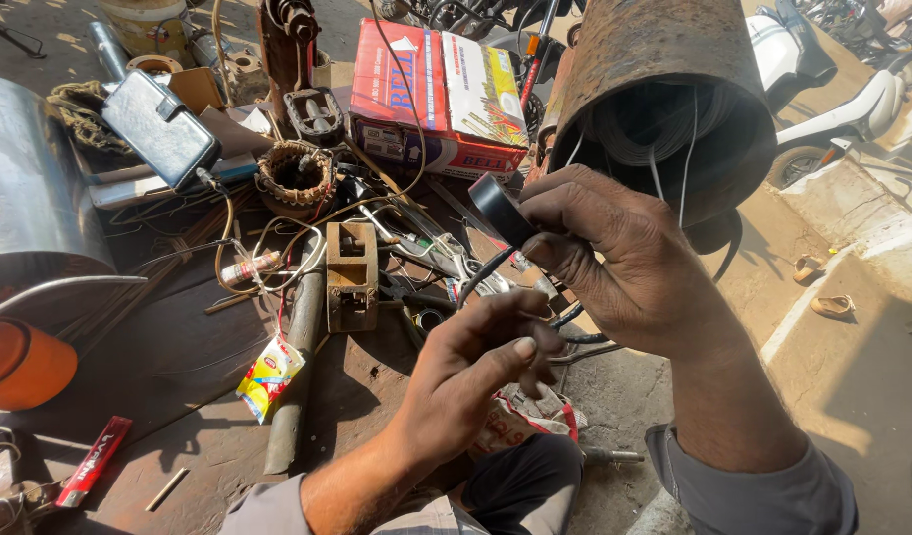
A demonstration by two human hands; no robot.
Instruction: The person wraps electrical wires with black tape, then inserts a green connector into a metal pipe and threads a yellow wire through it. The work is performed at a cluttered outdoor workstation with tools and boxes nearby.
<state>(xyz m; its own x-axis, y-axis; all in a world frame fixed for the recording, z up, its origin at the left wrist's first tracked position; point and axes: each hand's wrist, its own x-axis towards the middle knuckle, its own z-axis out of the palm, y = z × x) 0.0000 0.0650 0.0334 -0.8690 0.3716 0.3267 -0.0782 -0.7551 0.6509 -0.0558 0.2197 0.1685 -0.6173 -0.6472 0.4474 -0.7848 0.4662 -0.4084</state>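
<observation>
Harsh sunlight, hard dark shadows, sharp focus.

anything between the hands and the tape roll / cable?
Nothing visible. The right hand already grips the black tape roll; the left hand pinches the black cable just below it.

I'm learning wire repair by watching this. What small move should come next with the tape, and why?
Probably carry the tape roll once more around the black cable, keeping the strip taut. The right hand holds the roll just above the cable, and the left hand pinches the cable below it, so the wrap looks unfinished.
</observation>
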